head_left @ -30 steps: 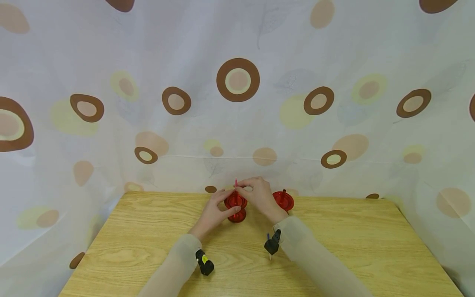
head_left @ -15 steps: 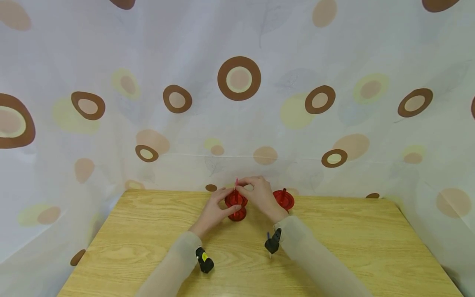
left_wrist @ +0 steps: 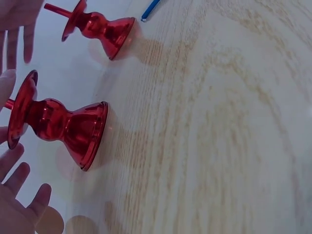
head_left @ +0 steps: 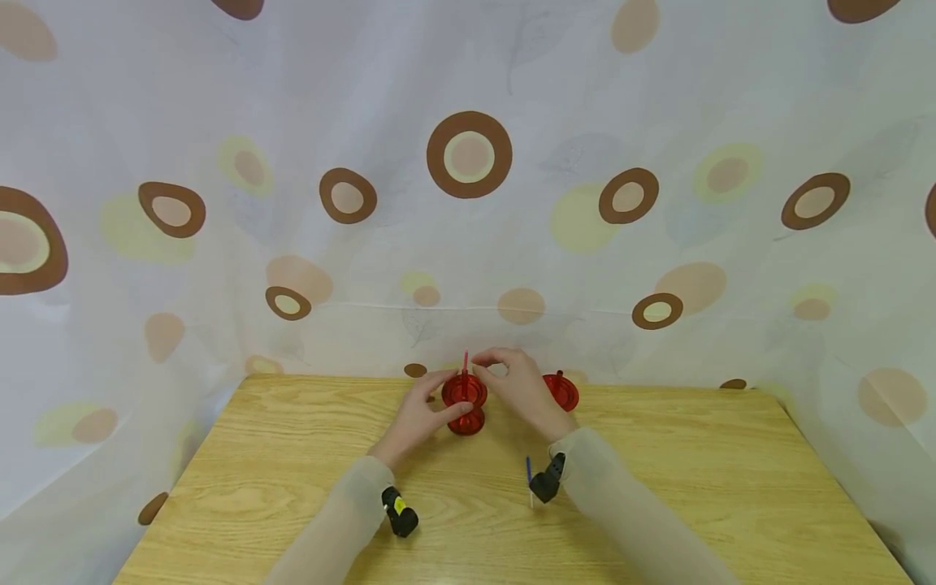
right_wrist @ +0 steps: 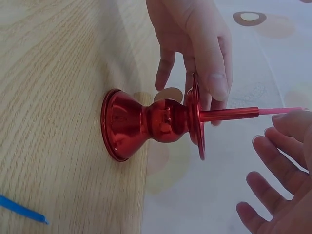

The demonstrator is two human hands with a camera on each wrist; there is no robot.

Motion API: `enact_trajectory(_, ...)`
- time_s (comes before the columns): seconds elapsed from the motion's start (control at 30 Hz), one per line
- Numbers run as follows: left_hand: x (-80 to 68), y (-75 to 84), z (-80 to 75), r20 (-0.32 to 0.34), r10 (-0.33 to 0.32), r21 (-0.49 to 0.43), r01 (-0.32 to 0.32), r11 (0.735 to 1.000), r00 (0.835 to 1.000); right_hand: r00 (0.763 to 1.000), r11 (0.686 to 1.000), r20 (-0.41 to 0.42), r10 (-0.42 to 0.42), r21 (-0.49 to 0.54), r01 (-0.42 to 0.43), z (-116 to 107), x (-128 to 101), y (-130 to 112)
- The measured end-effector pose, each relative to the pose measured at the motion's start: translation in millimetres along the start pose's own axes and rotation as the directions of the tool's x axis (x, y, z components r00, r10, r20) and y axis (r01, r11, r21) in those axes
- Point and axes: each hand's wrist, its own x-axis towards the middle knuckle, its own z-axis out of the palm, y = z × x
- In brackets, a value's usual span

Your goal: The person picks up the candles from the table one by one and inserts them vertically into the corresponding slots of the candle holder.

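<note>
A red candle holder stands near the table's far edge, with a thin pink candle upright in its socket. My left hand grips the holder, thumb on the rim of its dish and fingers behind. My right hand hovers just right of the pink candle, fingers loosely spread and holding nothing. The left wrist view shows the same holder on its side in the picture. A second red holder stands behind my right hand.
A thin blue candle lies on the wooden table by my right wrist. The second holder carries a red stem. A spotted curtain hangs behind and beside the table.
My right hand has let go of the pink candle's tip and drawn slightly right. The candle now stands alone in the holder. My left hand keeps its hold.
</note>
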Motion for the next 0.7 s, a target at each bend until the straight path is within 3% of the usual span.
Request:
enact_trajectory(0.5,-8.6,8.9,-4.8,-0.083,0.022,-0.006,-0.022,1.0,0.996,0.998,0.998,-0.013,-0.057,-0.02,0.056,-16,-21,-1)
enact_trajectory(0.7,-13.6,15.4,-5.9,-0.122,0.074,-0.003,-0.075,0.997,0.99,0.996,0.996,-0.03,-0.088,-0.015,0.088,-24,-29,-4)
